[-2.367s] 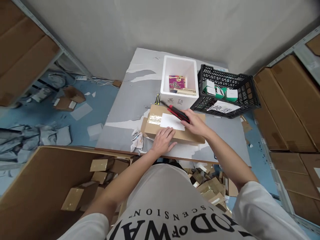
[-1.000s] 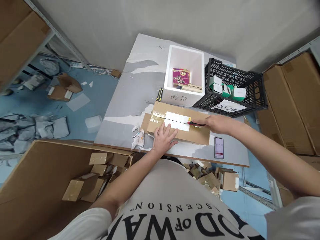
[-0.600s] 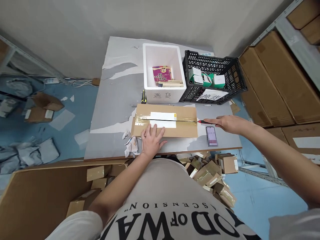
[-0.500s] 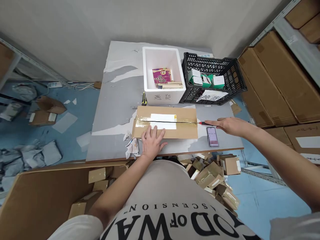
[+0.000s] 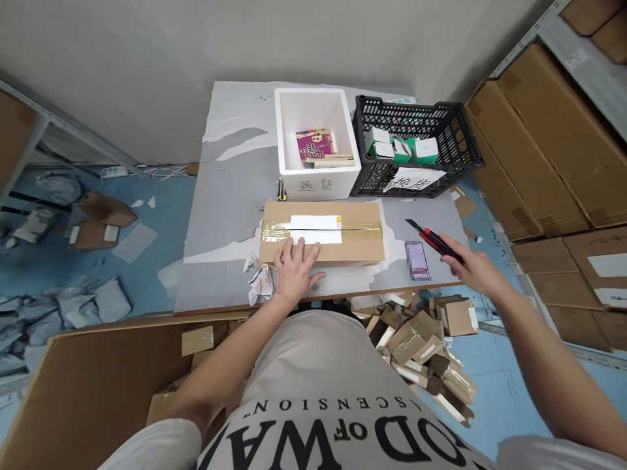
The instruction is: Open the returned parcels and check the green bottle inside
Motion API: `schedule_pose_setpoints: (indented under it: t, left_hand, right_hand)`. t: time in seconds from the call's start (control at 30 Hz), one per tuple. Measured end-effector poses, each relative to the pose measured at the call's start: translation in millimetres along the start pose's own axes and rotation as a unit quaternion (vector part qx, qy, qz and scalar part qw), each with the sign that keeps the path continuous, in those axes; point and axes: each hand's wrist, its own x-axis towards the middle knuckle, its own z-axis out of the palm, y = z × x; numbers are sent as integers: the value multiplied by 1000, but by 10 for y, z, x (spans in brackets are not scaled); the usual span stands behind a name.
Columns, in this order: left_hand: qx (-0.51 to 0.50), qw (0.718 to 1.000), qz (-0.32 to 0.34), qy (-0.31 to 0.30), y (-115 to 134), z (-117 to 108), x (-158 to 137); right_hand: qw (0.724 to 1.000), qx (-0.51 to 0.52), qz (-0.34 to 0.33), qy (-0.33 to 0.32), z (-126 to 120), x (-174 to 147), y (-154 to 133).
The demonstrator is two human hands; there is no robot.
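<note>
Gripping knife [image 5: 434,239], handle hidden by right hand [image 5: 473,269]

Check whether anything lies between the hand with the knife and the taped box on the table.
The right hand holds the red utility knife off the right end of the cardboard box. A phone lies flat on the table between them; nothing upright blocks the way. The left hand rests on the box's near edge.

Box cutter [image 5: 434,239] drawn clear of the cardboard box [image 5: 322,232], lifted in the right hand [image 5: 474,269] beyond its right end.
</note>
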Motion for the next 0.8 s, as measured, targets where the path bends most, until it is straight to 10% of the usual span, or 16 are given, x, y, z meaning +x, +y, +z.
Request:
schedule_pose_setpoints:
  t: [0.13, 0.3, 0.8]
  left_hand:
    - [10, 1000, 6, -1, -10, -12, 1]
    - [25, 1000, 3, 7, -5, 16, -21]
    - [23, 999, -14, 41, 1, 103, 2]
  right_hand:
    - [927, 359, 106, 25, 507, 75, -278]
    - [852, 510, 116, 11, 857, 256, -556]
    - [853, 506, 128, -6, 855, 187, -542]
